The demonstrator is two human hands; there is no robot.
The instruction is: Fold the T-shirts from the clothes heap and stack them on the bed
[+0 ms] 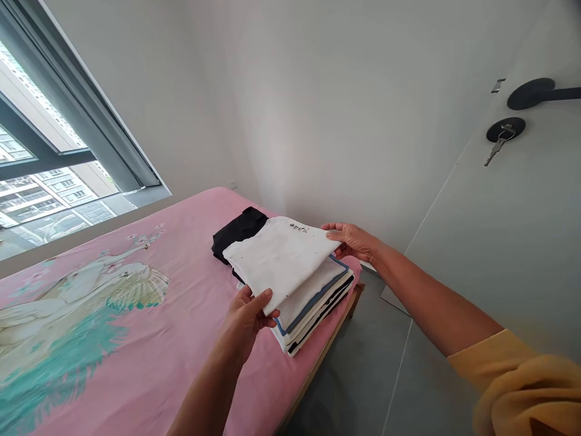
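A folded white garment (285, 257) with small dark lettering near its far edge is held between my two hands. My left hand (252, 312) pinches its near left corner, thumb on top. At the right corner, my right hand (349, 240) grips the cloth between thumb and fingers. The garment's near edge is lifted a little above a stack of folded clothes (313, 303), white with blue and black edges showing. Behind it on the left lies a black folded garment (240, 229), partly covered by the white one.
The stack rests at the corner of a bed with a pink printed sheet (195, 339). Grey floor (376, 357) lies to the right of the bed's wooden edge. A door with a black handle (540, 94) and keys (498, 145) stands at right. A window (54, 157) is at left.
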